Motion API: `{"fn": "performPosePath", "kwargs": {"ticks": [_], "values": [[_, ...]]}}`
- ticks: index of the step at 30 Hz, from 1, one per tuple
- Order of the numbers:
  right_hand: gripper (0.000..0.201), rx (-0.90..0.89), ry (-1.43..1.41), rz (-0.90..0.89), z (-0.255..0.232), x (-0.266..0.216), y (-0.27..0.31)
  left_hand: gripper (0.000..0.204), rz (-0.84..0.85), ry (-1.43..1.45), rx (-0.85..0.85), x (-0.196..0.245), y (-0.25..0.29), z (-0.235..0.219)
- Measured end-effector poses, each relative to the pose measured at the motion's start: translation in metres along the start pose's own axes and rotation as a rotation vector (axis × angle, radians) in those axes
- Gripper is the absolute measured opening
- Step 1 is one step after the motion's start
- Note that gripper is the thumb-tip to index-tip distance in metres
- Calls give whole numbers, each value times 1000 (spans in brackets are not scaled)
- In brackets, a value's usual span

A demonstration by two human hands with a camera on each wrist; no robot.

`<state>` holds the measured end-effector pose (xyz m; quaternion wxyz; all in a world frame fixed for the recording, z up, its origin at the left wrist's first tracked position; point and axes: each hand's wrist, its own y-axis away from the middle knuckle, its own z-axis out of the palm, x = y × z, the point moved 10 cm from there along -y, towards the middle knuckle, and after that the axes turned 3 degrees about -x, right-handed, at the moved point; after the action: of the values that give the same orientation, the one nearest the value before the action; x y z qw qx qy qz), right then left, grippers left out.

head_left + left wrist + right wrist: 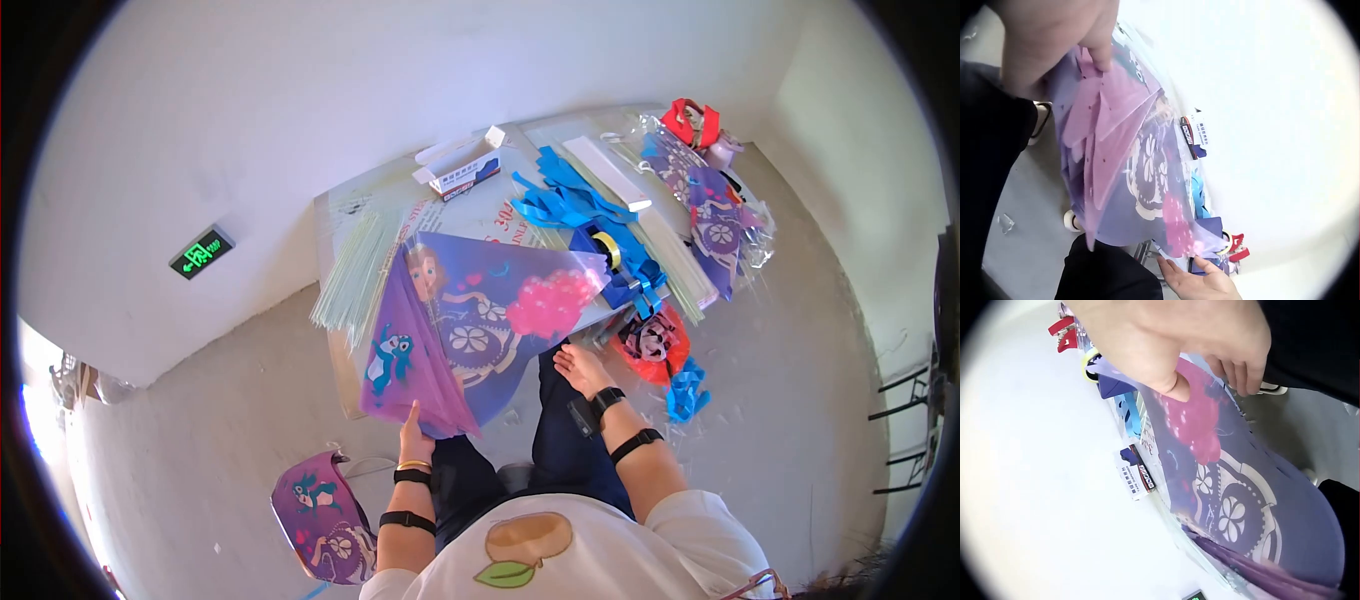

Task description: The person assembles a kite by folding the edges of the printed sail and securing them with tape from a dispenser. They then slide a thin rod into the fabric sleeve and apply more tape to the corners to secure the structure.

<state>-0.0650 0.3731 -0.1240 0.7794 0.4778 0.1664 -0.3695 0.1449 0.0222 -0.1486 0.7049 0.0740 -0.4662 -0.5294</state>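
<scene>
A purple printed sheet [520, 290] with a cartoon figure and pink blossoms spreads across the near part of the table, its left part gathered in pink-purple folds. My left hand [416, 440] grips the near left corner, thumb on top in the left wrist view, the other fingers hidden. My right hand [585, 370] is beside the sheet's near right edge, palm turned up and fingers loosely extended. In the right wrist view its thumb overlaps the blossom print. A blue tape dispenser [620, 278] with a yellow roll stands at the sheet's right tip.
Thin pale rods [352, 275] lie at the table's left. Behind are an open box [468, 172] and blue strips [565, 190]. More printed sheets [715, 230] lie on the right. A red bag [660, 345] sits below the table's right edge; another printed piece [325, 520] is at lower left.
</scene>
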Motion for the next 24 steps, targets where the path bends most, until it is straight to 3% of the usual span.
{"fn": "performPosePath", "kwargs": {"ticks": [3, 5, 8, 11, 16, 18, 24], "values": [[30, -28, 49, 69, 8, 9, -8, 42, 22, -4, 69, 11, 17, 13], [29, -64, -13, 98, 13, 15, -20, 39, 244, -193, 110, 45, 32, 24], [26, -141, -129, 133, 23, 21, -31, 37, 371, -301, 146, 73, 50, 30], [13, -134, -268, -20, 20, 10, -44, 38, 480, -388, 173, 97, 63, 20], [10, -111, -196, -94, 15, 13, -61, 37, 463, -407, 202, 109, 77, -20], [12, 10, -72, -105, 9, 10, -57, 36, 427, -409, 252, 108, 83, -37], [18, 111, 97, -146, -19, 6, -72, 25, 490, -598, 209, 120, 68, -25]]}}
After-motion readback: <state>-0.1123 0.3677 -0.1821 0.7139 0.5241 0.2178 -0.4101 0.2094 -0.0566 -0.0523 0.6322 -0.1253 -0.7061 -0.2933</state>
